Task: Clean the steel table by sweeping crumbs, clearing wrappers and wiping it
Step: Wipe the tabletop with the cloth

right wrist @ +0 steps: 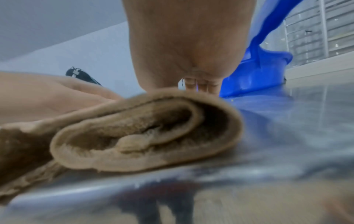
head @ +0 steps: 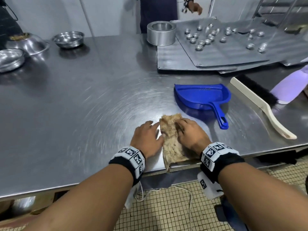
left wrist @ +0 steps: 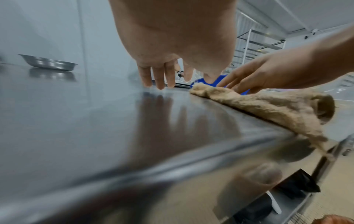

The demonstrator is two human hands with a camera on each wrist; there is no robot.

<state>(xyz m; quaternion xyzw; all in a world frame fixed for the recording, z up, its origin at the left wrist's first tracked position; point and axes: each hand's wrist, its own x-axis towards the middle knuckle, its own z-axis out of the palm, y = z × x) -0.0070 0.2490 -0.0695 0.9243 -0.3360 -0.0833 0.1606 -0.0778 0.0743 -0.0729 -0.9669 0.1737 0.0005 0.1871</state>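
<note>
A folded brown cloth [head: 171, 139] lies on the steel table [head: 83, 97] at its front edge, one end hanging over. My left hand [head: 149, 130] rests flat on the steel just left of the cloth, fingers straight, thumb at the cloth's edge. My right hand [head: 184, 126] presses on the cloth's right side with extended fingers. The left wrist view shows the left fingers [left wrist: 160, 78] touching the table and the right hand [left wrist: 247, 78] on the cloth [left wrist: 268, 106]. The right wrist view shows the cloth's rolled fold [right wrist: 143, 128] up close under the right hand [right wrist: 191, 53].
A blue dustpan [head: 201, 95] sits just beyond the right hand, a cream-handled brush [head: 260, 105] further right beside a lilac object [head: 291, 85]. Grey trays [head: 233, 52] with several small metal cups lie at back right, near a round tin [head: 161, 33]. Steel bowls [head: 68, 39] stand back left. Another person stands behind the table.
</note>
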